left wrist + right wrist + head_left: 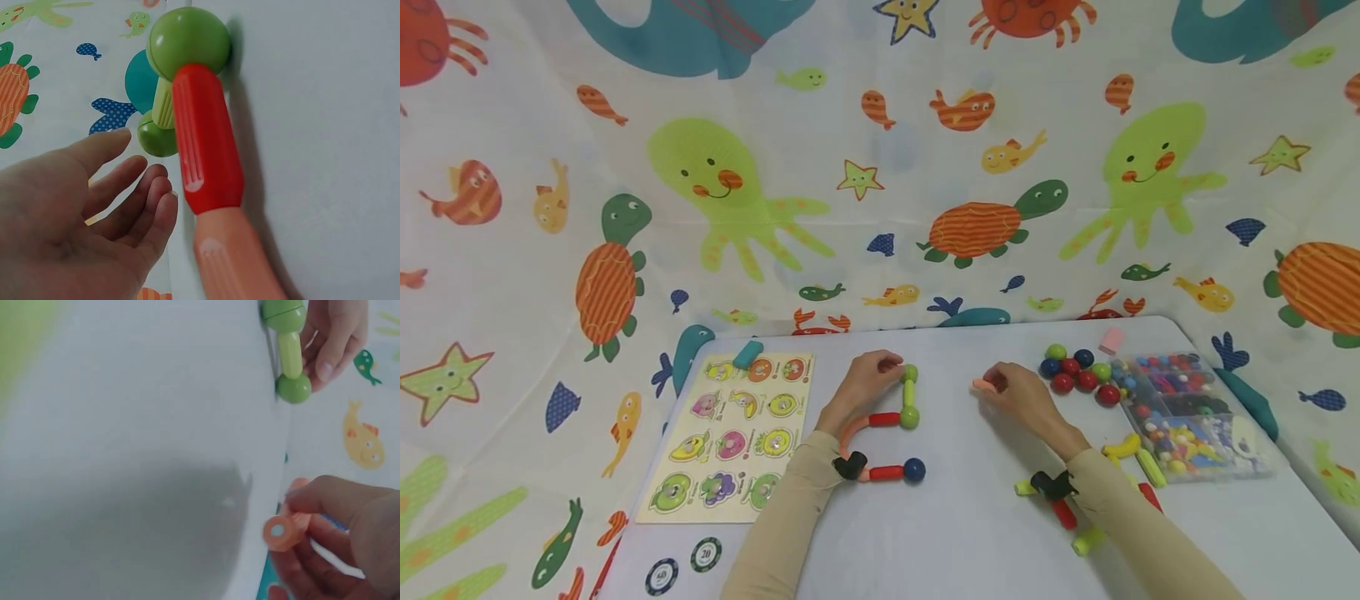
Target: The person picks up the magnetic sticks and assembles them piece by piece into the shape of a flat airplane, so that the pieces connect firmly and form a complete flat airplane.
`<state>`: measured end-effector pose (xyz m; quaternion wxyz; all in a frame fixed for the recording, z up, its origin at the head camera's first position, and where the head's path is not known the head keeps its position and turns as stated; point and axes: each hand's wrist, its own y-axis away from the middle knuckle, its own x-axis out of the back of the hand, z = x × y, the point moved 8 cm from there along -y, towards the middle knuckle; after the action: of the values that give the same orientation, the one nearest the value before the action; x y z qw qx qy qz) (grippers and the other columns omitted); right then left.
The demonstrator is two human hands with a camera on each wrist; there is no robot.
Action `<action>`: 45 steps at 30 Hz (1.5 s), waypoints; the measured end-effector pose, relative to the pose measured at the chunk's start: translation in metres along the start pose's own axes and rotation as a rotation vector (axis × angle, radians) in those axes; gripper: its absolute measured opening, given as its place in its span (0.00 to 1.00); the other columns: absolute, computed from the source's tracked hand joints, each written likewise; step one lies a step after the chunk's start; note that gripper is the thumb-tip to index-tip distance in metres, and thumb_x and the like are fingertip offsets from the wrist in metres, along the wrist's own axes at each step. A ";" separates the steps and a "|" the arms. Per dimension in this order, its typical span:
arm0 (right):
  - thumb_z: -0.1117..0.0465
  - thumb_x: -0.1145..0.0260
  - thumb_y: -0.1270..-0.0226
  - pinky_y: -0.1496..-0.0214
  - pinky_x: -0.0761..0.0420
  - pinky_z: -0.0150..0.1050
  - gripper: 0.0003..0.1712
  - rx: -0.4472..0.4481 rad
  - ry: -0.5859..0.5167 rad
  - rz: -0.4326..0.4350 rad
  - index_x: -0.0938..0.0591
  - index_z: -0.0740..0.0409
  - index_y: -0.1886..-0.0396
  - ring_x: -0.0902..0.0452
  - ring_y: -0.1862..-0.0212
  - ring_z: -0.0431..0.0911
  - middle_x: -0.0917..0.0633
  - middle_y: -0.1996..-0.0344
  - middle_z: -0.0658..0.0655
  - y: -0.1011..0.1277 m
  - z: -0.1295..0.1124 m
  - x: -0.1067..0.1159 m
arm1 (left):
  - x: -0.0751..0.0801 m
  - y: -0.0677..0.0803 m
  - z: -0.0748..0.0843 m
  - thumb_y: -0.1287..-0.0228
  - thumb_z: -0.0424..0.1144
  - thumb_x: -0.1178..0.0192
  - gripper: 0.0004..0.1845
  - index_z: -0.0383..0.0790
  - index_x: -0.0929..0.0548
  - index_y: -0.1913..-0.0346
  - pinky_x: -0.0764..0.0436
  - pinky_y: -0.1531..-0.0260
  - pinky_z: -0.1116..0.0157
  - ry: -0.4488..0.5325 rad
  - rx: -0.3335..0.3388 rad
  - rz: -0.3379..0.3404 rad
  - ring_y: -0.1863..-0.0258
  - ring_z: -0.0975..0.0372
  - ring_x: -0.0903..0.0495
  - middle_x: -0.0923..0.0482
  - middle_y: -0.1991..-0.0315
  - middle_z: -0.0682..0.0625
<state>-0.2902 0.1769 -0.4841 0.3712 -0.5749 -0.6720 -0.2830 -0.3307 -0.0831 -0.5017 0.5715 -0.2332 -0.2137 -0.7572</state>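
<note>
My right hand (1017,398) pinches a salmon-orange magnetic stick (287,531) between thumb and fingers, with the stick's round end and pale centre showing. My left hand (867,385) is beside the far green ball (910,372), its fingers loosely bent and nothing in them. From that ball a light green stick (909,393) runs to a nearer green ball (189,42). A red stick (209,137) joins this ball to a curved salmon piece (234,253). The curve leads round to another red stick (886,472) ending in a dark blue ball (914,470). My left wrist partly hides the curve.
A fruit puzzle board (730,446) lies left, a teal block (748,354) on it. Two poker chips (662,576) are nearer. At right are several loose balls (1086,380), a pink block (1112,340), a bead box (1202,417), and loose sticks (1063,513) beneath my right forearm.
</note>
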 end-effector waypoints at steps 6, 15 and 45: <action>0.60 0.27 0.34 0.53 0.19 0.45 0.13 0.135 -0.072 0.031 0.15 0.60 0.53 0.20 0.60 0.48 0.14 0.63 0.56 -0.027 -0.026 -0.014 | -0.001 -0.001 -0.002 0.28 0.45 0.38 0.17 0.41 0.16 0.43 0.20 0.47 0.59 -0.009 -0.005 -0.012 0.54 0.59 0.21 0.16 0.53 0.50; 0.59 0.28 0.33 0.48 0.18 0.45 0.12 0.183 -0.116 -0.056 0.15 0.57 0.52 0.21 0.55 0.46 0.14 0.58 0.55 -0.059 -0.042 -0.041 | -0.005 -0.005 -0.006 0.27 0.46 0.38 0.19 0.42 0.17 0.40 0.20 0.48 0.59 -0.028 -0.010 -0.027 0.55 0.60 0.20 0.16 0.54 0.50; 0.62 0.31 0.30 0.42 0.18 0.48 0.15 0.218 -0.110 -0.086 0.16 0.59 0.46 0.20 0.49 0.49 0.15 0.52 0.57 -0.069 -0.052 -0.063 | -0.006 -0.003 -0.002 0.27 0.42 0.39 0.16 0.44 0.16 0.41 0.20 0.48 0.59 -0.030 -0.069 -0.036 0.55 0.60 0.21 0.15 0.55 0.50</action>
<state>-0.3453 0.0874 -0.5032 0.3819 -0.5161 -0.7423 -0.1920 -0.3328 -0.0786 -0.5071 0.5461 -0.2605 -0.2001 -0.7707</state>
